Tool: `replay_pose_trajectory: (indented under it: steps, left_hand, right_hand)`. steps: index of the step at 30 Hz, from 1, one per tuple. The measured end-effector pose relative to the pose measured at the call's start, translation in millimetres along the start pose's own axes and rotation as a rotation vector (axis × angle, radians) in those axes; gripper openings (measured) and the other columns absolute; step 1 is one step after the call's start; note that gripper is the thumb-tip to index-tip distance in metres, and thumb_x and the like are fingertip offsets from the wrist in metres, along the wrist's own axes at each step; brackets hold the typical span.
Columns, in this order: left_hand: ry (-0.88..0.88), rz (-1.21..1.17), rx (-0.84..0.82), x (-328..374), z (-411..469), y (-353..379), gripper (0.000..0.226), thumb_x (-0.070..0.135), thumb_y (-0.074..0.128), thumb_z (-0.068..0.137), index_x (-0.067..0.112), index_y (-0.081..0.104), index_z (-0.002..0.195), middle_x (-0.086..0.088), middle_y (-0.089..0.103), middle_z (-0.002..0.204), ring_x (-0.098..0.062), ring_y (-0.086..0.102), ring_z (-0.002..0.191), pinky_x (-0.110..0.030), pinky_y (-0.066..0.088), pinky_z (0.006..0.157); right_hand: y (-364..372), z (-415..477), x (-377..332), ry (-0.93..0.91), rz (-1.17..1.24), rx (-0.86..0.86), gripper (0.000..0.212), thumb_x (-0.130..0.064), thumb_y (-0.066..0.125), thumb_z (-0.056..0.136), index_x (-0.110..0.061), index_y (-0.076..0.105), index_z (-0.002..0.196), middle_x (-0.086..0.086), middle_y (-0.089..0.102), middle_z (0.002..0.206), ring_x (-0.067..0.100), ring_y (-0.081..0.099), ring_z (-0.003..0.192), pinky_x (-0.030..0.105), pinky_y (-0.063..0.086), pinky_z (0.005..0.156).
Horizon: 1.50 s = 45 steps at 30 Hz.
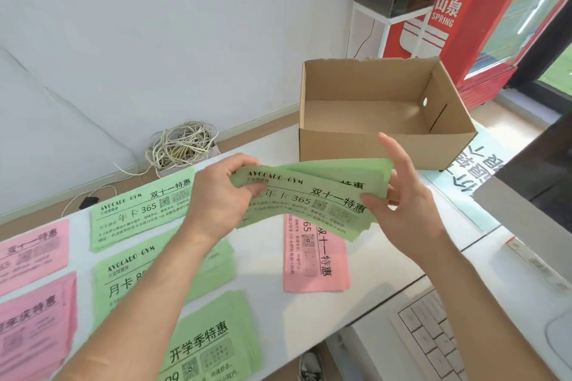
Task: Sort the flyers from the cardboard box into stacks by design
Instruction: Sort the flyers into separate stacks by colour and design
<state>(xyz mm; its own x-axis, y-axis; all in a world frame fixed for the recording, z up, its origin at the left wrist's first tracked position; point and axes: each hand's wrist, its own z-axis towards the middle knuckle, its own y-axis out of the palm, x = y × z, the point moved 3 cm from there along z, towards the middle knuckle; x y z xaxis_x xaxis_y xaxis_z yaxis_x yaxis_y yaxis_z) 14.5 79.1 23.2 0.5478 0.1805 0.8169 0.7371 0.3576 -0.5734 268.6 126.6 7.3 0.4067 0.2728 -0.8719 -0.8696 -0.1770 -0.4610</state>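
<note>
Both my hands hold a bundle of green flyers above the white table. My left hand pinches its left end. My right hand grips the right end, thumb on top. The open cardboard box stands just behind them, and its inside looks empty. Under the bundle lies a pink flyer. Three green stacks lie to the left: one at the back, one in the middle, one at the front. Two pink stacks lie at the far left.
A tangle of white cord lies on the floor by the wall. A white keyboard sits at the lower right, with a dark monitor beyond it. A red drinks fridge stands behind the box.
</note>
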Motion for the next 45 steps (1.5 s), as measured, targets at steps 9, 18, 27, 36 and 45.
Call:
replay_pose_trajectory:
  steps: [9,18,27,36,45]
  left_hand:
    - [-0.131,-0.449,0.061,-38.5,-63.7,-114.1,0.065,-0.021,0.058,0.077,0.038,0.062,0.106,-0.003,0.070,0.095,-0.023,0.069,0.088,-0.044,0.057,0.076]
    - [0.016,0.556,-0.351,-99.8,-172.7,-162.2,0.118,0.053,0.078,0.062,0.048,-0.006,0.145,0.024,-0.019,0.152,-0.002,-0.017,0.139,-0.041,-0.001,0.117]
    - [0.140,0.736,-0.545,-122.9,-207.6,-151.9,0.108,0.057,0.062,0.075,0.046,-0.023,0.140,0.012,-0.006,0.152,-0.012,-0.007,0.142,-0.053,-0.001,0.117]
    - [0.107,0.760,-0.503,-135.2,-135.0,-164.2,0.112,0.056,0.066,0.067,0.045,-0.016,0.142,0.012,0.000,0.150,-0.017,0.003,0.140,-0.058,0.012,0.114]
    - [0.013,0.831,-0.384,-147.8,-25.9,-183.4,0.114,0.052,0.073,0.063,0.041,-0.004,0.146,0.007,0.010,0.151,-0.018,0.006,0.139,-0.056,0.019,0.110]
  right_hand:
    - [79.1,-22.7,-70.3,-0.090,-0.038,-0.260,0.058,-0.007,0.071,0.080,-0.052,0.046,0.107,-0.020,0.061,0.086,0.008,0.061,0.067,0.011,0.043,0.053]
    - [144.2,-83.7,-87.9,0.194,0.155,-0.538,0.049,0.006,0.064,0.084,-0.039,0.057,0.102,0.006,0.071,0.095,0.028,0.071,0.082,0.055,0.057,0.071]
    - [164.5,-119.4,-91.9,0.349,0.266,-0.656,0.048,0.005,0.064,0.085,-0.028,0.055,0.118,0.016,0.071,0.102,0.034,0.070,0.089,0.051,0.057,0.077]
    - [193.0,-60.0,-94.1,0.381,0.323,-0.494,0.053,0.002,0.063,0.087,-0.029,0.050,0.128,0.016,0.073,0.095,0.034,0.071,0.088,0.055,0.055,0.082]
    - [240.7,49.7,-98.4,0.335,0.305,-0.416,0.046,-0.005,0.069,0.085,-0.027,0.054,0.122,0.015,0.071,0.097,0.031,0.070,0.085,0.039,0.056,0.071]
